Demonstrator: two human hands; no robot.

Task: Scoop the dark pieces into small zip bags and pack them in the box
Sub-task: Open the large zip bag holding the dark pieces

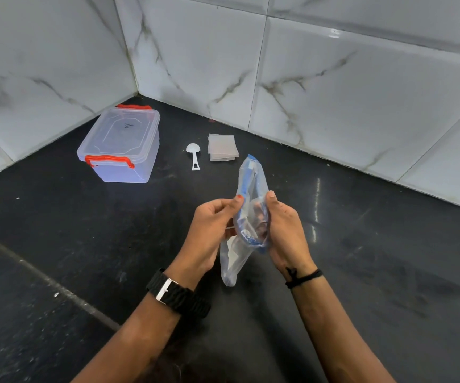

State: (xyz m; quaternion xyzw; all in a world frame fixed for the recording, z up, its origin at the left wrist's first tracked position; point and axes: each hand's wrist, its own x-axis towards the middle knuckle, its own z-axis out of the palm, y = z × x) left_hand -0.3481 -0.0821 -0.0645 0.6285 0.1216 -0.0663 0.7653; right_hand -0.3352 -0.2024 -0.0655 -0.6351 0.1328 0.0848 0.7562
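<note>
The counter (361,272) is black stone w/ a shiny surface, small scratches and light specks, and it meets white marble-look wall tiles in a corner at the back. A thin pale seam runs diagonal across its left part. On it, near the corner, stands a clear plastic box (121,146) w/ lid on and red clips. Right of the box lies a white scoop (192,156), bowl toward the wall. Just beside the scoop, a small stack of empty zip bags (222,147) lies flat.
</note>
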